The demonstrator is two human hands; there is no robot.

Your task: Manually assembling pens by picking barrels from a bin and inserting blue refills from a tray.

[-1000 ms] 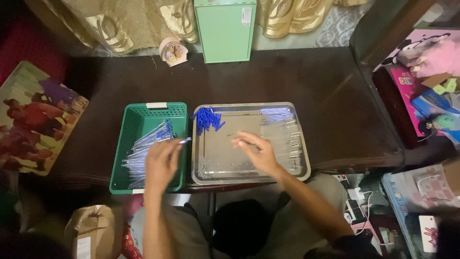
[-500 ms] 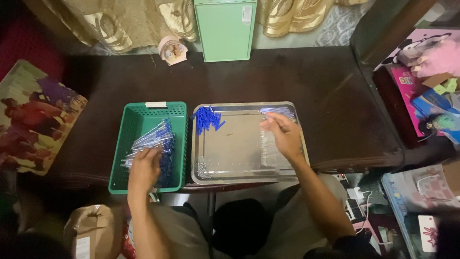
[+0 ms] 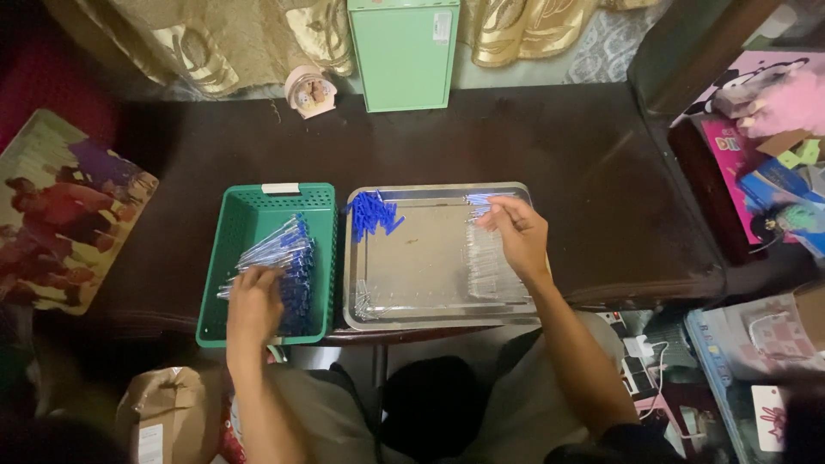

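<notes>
- Green plastic first: a green basket [image 3: 268, 262] sits at the near-left of the dark wooden table [image 3: 567, 155], holding a heap of finished blue pens [image 3: 284, 262] laid slantwise.
- Touching it on the right is a steel tray [image 3: 430, 322], with a small pile of blue caps [image 3: 371, 212] in its far-left corner and a row of clear pen barrels [image 3: 494, 266] along its right side.
- The left hand [image 3: 255, 305] lies down in the basket on the near end of the pen heap, fingers curled loosely; whether it grips a pen or has just let one lie, I cannot tell.
- The right hand [image 3: 516, 234] is over the far-right part of the tray, fingers bent and pinched at the top of the barrel row, seemingly on one barrel, though the thing itself is too thin and clear to be sure of.
- As I judge it, the step in hand is the hand-over point of an assembly round: one pen put away on the left, a fresh barrel being picked on the right.
- The next move would call for lifting a single barrel clean of its neighbours and bringing the left hand across to the caps, which are well apart from the barrels.
- A mint-green box [image 3: 404, 53] stands upright at the far edge.
</notes>
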